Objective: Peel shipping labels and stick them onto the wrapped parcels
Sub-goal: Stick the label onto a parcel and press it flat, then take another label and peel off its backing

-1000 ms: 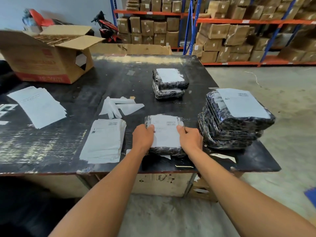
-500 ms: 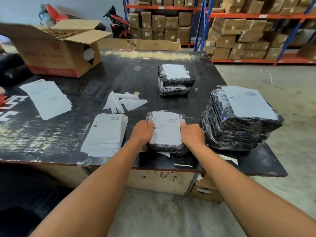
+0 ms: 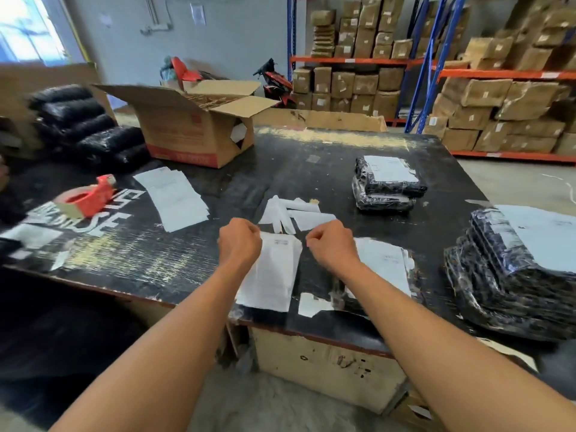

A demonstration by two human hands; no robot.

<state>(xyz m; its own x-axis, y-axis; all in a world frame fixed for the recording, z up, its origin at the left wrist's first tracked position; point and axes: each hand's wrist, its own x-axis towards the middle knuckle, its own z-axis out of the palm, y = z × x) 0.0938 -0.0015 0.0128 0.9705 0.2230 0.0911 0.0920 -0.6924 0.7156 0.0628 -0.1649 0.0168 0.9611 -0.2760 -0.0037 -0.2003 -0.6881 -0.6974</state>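
Your left hand point(image 3: 240, 244) and right hand point(image 3: 332, 246) are off the parcel point(image 3: 385, 266) you were pressing half a sec ago. It lies labelled at the table's point(image 3: 174, 275) near edge, just right of your right wrist and near the tall labelled stack point(image 3: 514, 275). Both hands now sit w/ fingers curled at the top corners of the label pile point(image 3: 274, 272); knuckles hide the tips, so can't tell if either pinches a sheet. Looks like that parcel's done and the next peel is starting, w/ the bare black parcels point(image 3: 90, 129) well off at far left.
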